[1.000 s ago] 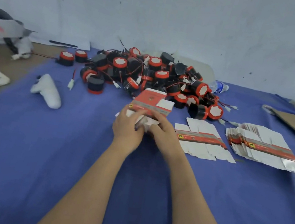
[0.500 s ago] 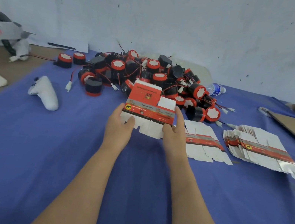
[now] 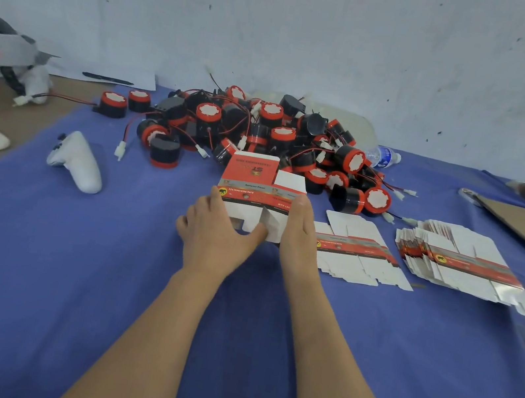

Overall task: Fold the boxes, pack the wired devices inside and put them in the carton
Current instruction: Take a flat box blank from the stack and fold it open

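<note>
1. Where a blue cloth covers the surface (image 3: 34, 265), a pile of black-and-red wired devices (image 3: 264, 136) fills its far middle.
2. Two stacks of flat boxes (image 3: 458, 263) lie right of the hands.
3. One red-and-white box (image 3: 257, 180) stands part-opened just before the pile — between both hands.
4. Round its lower left corner the left hand (image 3: 213, 235) has a closed grip, thumb on a white flap.
5. Against its right side the right hand (image 3: 298, 236) presses straight fingers — grip open.
</note>
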`<state>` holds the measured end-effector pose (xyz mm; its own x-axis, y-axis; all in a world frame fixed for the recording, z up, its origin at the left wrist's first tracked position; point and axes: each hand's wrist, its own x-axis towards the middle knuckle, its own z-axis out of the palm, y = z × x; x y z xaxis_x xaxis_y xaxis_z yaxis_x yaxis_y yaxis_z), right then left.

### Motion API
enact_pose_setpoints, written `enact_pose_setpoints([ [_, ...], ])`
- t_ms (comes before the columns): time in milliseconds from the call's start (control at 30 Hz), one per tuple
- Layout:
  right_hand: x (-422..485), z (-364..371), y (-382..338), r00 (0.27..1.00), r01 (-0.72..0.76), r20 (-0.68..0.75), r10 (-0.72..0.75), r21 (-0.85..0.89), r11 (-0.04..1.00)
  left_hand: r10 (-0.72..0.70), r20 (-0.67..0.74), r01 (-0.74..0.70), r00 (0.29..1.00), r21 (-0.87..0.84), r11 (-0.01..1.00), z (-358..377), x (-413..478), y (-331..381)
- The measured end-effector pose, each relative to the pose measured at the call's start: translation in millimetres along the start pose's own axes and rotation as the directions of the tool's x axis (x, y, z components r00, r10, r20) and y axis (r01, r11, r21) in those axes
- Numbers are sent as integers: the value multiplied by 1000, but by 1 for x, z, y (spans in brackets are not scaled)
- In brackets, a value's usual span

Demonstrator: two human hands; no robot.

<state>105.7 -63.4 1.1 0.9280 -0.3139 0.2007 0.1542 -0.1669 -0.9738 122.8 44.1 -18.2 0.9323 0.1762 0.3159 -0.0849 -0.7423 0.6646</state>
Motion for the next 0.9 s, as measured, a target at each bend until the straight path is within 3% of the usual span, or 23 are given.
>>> enact_pose_setpoints([
  [200, -4, 7, 5, 996, 83, 28, -81, -89, 993, 70, 15, -69, 997, -21, 997, -1, -8, 10],
  [333, 2, -5, 1, 998, -8, 68, 12, -57, 998, 194, 83, -144, 977, -412, 900, -9, -10, 13],
  [433, 6, -11, 0, 999, -51, 19, 51, -1, 999, 162, 43, -107, 986, -582, 806, -8, -6, 13],
  [600, 6, -11, -4, 973, -223, 105, 205, 209, 952, 144, 18, -108, 989, -569, 815, -11, -1, 14],
  [733, 7, -16, -2, 961, -231, 215, 175, 268, 935, 169, 76, -94, 983, -579, 810, -7, 0, 12],
  [800, 7, -18, 1, 967, -184, 215, 134, 234, 955, 180, 57, -116, 982, -571, 812, -7, 0, 10],
  [900, 4, -18, 2, 978, -72, 196, 67, 17, 997, 120, 22, -86, 993, -567, 819, -9, 2, 5],
])
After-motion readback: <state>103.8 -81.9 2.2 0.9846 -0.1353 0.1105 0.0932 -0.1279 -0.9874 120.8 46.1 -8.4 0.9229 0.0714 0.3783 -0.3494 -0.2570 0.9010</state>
